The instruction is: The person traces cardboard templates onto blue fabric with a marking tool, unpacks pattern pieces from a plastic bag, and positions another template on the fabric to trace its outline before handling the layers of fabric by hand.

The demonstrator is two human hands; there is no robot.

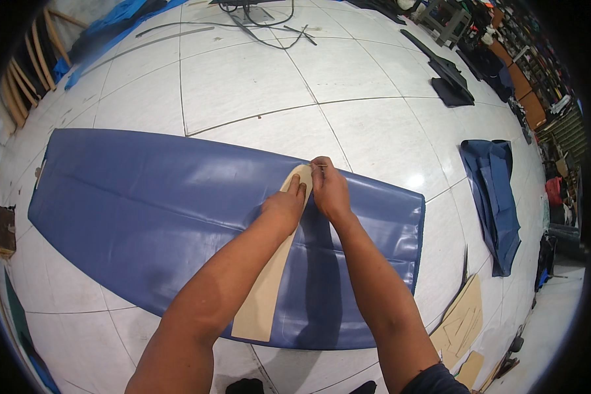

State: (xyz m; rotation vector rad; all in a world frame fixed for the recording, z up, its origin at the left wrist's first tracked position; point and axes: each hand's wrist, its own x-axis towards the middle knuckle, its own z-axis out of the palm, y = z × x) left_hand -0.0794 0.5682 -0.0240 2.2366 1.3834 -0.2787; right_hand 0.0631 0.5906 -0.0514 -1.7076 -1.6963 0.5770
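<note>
A long, pale tan template [264, 295], rounded at its far end and straight across its near end, lies on a sheet of shiny blue vinyl [144, 184]. My left hand [286, 205] rests on the template's far part with fingers stretched out, pressing it against the sheet. Beside the rounded tip, my right hand [329, 190] is closed in a pinch at the sheet's far edge. A thin, pen-like tool [322, 166] shows between its fingers; most of it is hidden, so its exact kind is unclear.
White floor tiles [243, 85] surround the sheet. Folded blue material [492, 203] lies to the right, with tan template pieces [461, 322] near the lower right. Black cables [269, 33] lie at the far side. A brown block [2, 231] stands at the left.
</note>
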